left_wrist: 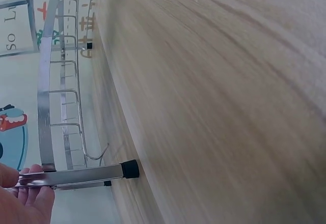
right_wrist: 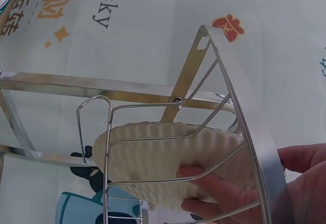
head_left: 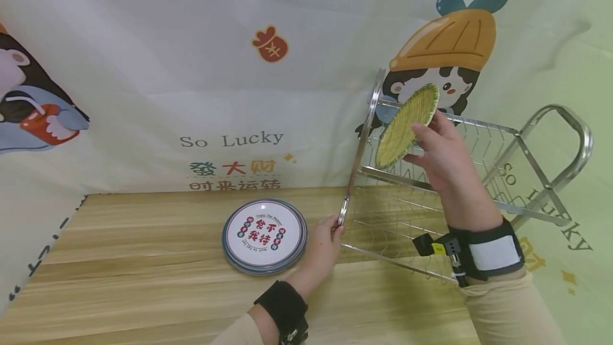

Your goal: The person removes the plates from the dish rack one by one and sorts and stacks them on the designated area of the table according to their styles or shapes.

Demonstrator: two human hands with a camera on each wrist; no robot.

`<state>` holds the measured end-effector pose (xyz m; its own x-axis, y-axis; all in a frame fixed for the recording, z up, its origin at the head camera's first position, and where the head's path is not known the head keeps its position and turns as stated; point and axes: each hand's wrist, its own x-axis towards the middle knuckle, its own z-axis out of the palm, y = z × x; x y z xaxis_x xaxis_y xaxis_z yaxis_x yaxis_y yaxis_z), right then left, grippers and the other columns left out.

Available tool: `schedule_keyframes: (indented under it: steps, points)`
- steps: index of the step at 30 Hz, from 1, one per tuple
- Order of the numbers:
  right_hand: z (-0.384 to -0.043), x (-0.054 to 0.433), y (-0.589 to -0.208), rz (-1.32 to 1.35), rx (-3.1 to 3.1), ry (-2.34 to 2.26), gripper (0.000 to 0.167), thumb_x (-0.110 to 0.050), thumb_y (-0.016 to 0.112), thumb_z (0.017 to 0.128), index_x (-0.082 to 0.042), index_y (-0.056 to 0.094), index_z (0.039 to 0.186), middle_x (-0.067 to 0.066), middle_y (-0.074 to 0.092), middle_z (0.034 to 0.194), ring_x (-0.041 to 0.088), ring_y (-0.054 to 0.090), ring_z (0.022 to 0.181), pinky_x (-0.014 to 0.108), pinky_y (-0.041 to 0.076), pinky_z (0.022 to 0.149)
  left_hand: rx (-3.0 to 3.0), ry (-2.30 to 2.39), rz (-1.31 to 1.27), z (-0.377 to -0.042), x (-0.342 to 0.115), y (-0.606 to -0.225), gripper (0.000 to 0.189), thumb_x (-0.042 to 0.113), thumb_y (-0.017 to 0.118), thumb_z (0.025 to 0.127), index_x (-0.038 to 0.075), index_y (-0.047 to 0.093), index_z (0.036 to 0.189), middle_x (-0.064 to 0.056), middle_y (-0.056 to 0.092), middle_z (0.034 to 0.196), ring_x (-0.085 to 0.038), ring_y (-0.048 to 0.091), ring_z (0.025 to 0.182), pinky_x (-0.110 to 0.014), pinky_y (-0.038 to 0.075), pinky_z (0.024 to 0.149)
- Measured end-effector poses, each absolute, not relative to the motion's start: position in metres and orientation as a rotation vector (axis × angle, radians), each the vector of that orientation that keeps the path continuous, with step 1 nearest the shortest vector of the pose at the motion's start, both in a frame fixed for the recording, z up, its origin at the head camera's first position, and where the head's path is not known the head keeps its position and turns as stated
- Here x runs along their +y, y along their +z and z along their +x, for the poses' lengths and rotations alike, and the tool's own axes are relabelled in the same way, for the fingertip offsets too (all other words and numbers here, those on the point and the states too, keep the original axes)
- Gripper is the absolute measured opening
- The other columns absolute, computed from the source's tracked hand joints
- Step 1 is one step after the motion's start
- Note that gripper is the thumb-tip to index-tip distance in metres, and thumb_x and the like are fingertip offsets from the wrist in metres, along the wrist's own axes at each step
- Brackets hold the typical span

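My right hand [head_left: 445,161] holds an oval yellow-green plate [head_left: 407,126] tilted on edge, thumb on its face and fingers behind. In the right wrist view, the pale ribbed back of the plate [right_wrist: 153,160] shows behind the wires of a rack, and the fingers [right_wrist: 216,186] touch it. The silver wire dish rack [head_left: 365,137] has two tiers, with the plate at its upper one. Low on the rack's near-left upright, my left hand [head_left: 321,244] grips the metal. The left wrist view shows that hand [left_wrist: 30,201] around the bar, close above a black-capped foot [left_wrist: 130,168].
Left of the rack, round white plates [head_left: 263,233] with blue rims and red lettering lie stacked on the wood-grain table [head_left: 143,260]. A printed cloth [head_left: 325,41] hangs behind. The rack's curved right end [head_left: 584,142] sticks out beside the right forearm.
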<state>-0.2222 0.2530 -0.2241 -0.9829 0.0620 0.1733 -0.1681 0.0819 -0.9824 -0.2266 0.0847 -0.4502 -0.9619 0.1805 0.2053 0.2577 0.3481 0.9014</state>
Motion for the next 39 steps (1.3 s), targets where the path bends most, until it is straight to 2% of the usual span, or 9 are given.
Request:
schedule_keyframes:
  steps: [4,10,17,21,26,30,39]
  points:
    - [-0.221,0.252,-0.221,0.114,-2.167,2.013,0.057,-0.016,0.037,0.102,-0.019,0.012,0.153,0.013,0.016,0.157,0.038,0.021,0.141,0.073,0.025,0.102,-2.519,-1.688,-0.423,-0.226,0.086,-0.449,0.017,0.003,0.056,0.092,0.000,0.063,0.107,-0.012,0.064,0.096,-0.018,0.064,0.086,-0.016,0.055,0.071]
    - [-0.217,0.252,-0.217,0.071,-2.125,2.012,0.055,-0.016,0.036,0.101,-0.021,0.015,0.152,0.015,0.019,0.154,0.038,0.029,0.134,0.069,0.029,0.103,-2.500,-1.755,-0.414,-0.226,0.084,-0.450,0.022,0.001,0.056,0.091,-0.003,0.061,0.112,-0.015,0.064,0.101,-0.021,0.065,0.091,-0.018,0.055,0.078]
    - [-0.212,0.254,-0.223,0.050,-1.901,2.099,0.052,-0.013,0.037,0.101,-0.022,0.022,0.150,0.011,0.026,0.153,0.031,0.031,0.138,0.065,0.029,0.106,-2.503,-1.772,-0.391,-0.227,0.084,-0.451,0.024,0.002,0.056,0.091,-0.003,0.060,0.114,-0.014,0.064,0.102,-0.018,0.065,0.092,-0.017,0.055,0.079]
    - [-0.206,0.255,-0.228,0.011,-1.644,2.214,0.050,-0.010,0.037,0.100,-0.024,0.027,0.147,0.009,0.030,0.150,0.031,0.036,0.135,0.059,0.036,0.105,-2.513,-1.738,-0.372,-0.227,0.085,-0.451,0.024,0.003,0.057,0.091,-0.002,0.061,0.114,-0.011,0.064,0.100,-0.016,0.065,0.090,-0.017,0.055,0.078]
    - [-0.202,0.255,-0.230,0.004,-1.186,2.371,0.042,-0.006,0.038,0.098,-0.016,0.039,0.139,0.010,0.035,0.140,0.032,0.039,0.130,0.050,0.045,0.100,-2.525,-1.735,-0.365,-0.227,0.085,-0.451,0.025,0.003,0.057,0.091,-0.001,0.061,0.115,-0.010,0.064,0.100,-0.016,0.064,0.089,-0.016,0.055,0.076]
    - [-0.199,0.255,-0.230,0.071,-0.889,2.445,0.040,-0.005,0.035,0.097,-0.013,0.043,0.136,0.011,0.037,0.137,0.031,0.040,0.129,0.051,0.045,0.101,-2.517,-1.759,-0.371,-0.227,0.085,-0.451,0.025,0.002,0.057,0.091,-0.002,0.061,0.116,-0.011,0.064,0.101,-0.016,0.064,0.090,-0.016,0.055,0.076]
    - [-0.186,0.256,-0.228,0.160,-0.552,2.654,0.042,-0.007,0.030,0.097,-0.015,0.039,0.138,0.011,0.037,0.144,0.033,0.043,0.129,0.057,0.043,0.100,-2.501,-1.753,-0.376,-0.226,0.084,-0.450,0.025,0.002,0.058,0.091,-0.003,0.061,0.115,-0.012,0.065,0.102,-0.018,0.065,0.091,-0.017,0.056,0.078]
